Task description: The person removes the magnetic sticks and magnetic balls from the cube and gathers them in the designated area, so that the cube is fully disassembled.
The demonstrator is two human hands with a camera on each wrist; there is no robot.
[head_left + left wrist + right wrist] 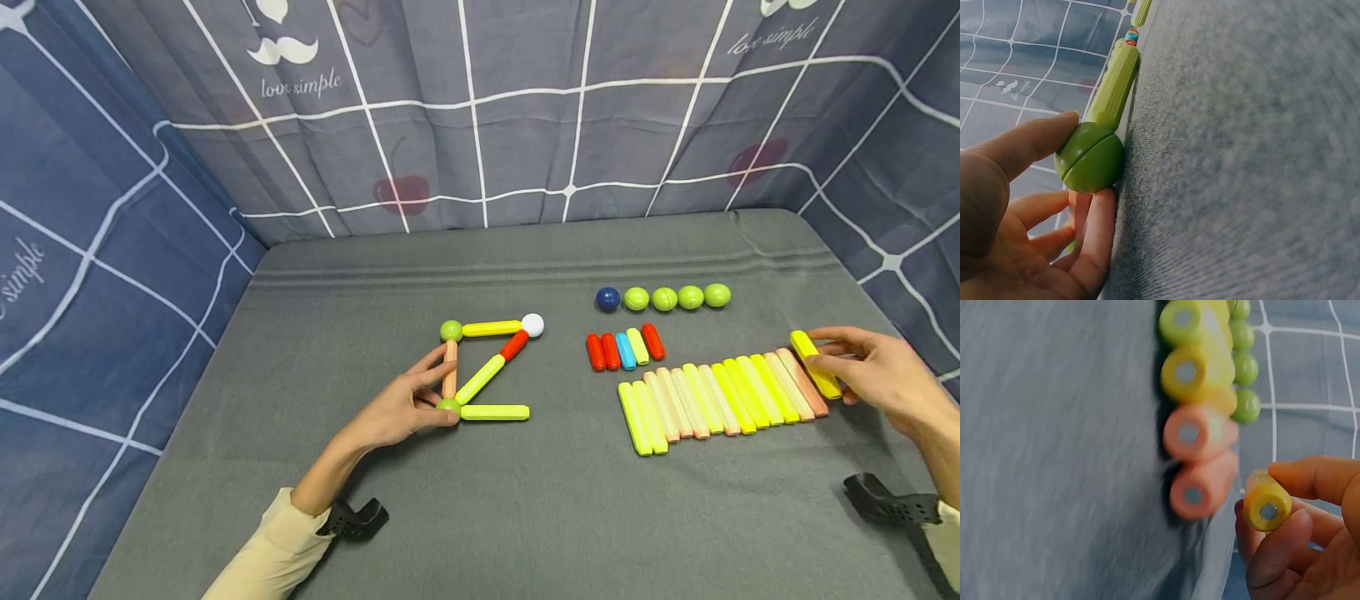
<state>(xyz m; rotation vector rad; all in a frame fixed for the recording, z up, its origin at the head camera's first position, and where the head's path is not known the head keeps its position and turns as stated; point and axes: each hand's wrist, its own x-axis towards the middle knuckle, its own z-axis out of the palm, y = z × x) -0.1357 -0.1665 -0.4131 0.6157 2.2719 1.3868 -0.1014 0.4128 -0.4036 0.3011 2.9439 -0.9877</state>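
Note:
My left hand (400,408) pinches a green ball (1090,157) between thumb and fingers at the near left corner of a flat figure of magnetic rods and balls. From that ball run an orange rod (450,369), a slanting yellow-green rod (480,380) and a level yellow-green rod (495,412). A short red rod (514,345) joins the slanting one to a white ball (532,325). Between the white ball and another green ball (452,331) lies a yellow rod (491,328). At the right, my right hand (862,367) holds a yellow magnetic rod (1267,509), its metal end showing.
A row of yellow, yellow-green and orange rods (712,400) lies left of my right hand. Behind it are several short rods (625,350) in red, blue and yellow-green. Farther back, a blue ball (608,299) lines up with several green balls (664,299). Checked cloth (525,150) surrounds the grey surface.

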